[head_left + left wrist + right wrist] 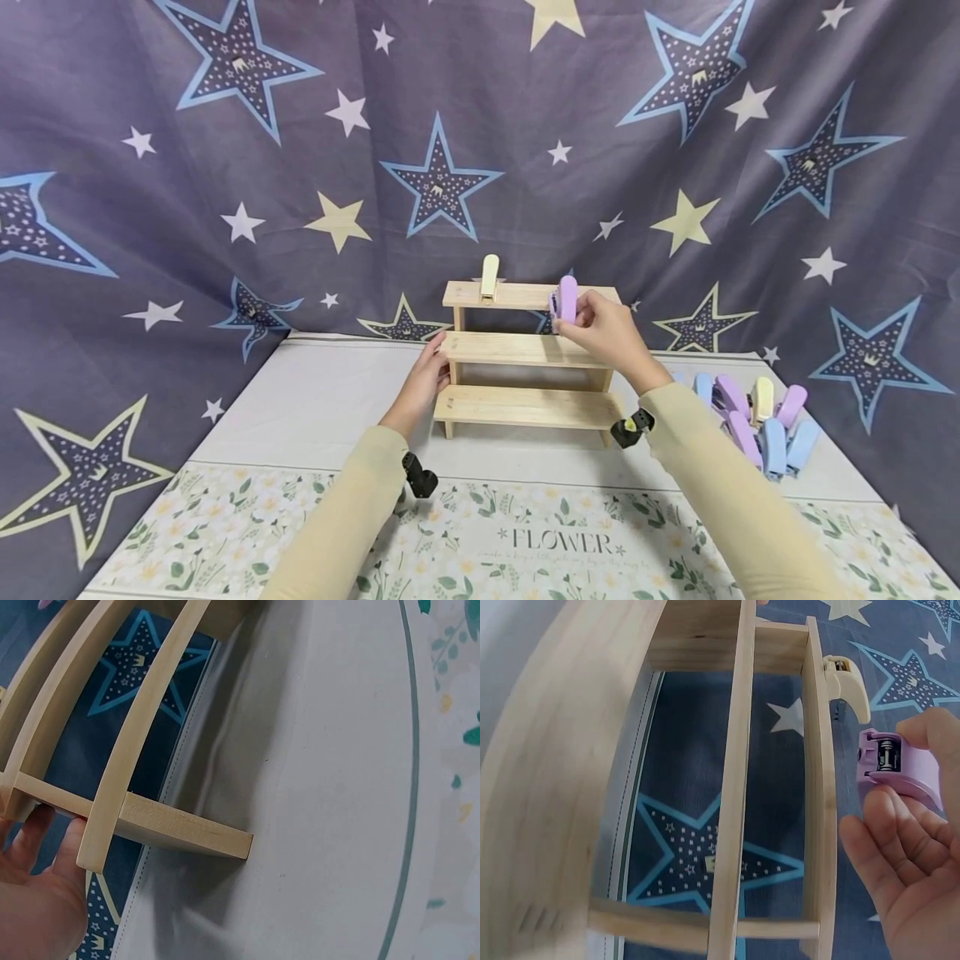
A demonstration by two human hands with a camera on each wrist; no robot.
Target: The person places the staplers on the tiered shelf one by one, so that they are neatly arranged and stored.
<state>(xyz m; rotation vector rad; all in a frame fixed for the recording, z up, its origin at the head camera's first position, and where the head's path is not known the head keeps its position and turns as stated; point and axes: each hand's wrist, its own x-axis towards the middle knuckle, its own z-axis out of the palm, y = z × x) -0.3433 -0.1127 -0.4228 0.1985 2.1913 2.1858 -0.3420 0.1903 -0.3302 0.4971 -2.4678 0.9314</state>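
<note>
My right hand [606, 332] pinches a purple stapler [567, 300] between thumb and fingers, just in front of the top step of a three-step wooden shelf [525, 406]. In the right wrist view the purple stapler [900, 766] shows its end with dark metal inside, apart from the wood. A cream stapler [490, 277] stands upright on the top step, left of the purple one. At the shelf's left side, my left hand [427, 379] holds the frame near the middle step. In the left wrist view its fingers [31, 836] reach behind the side upright.
A heap of purple, blue and cream staplers [765, 425] lies on the table to the right of the shelf. A white mat with a floral band [555, 542] covers the table. Behind the shelf hangs a dark star-patterned curtain [300, 175].
</note>
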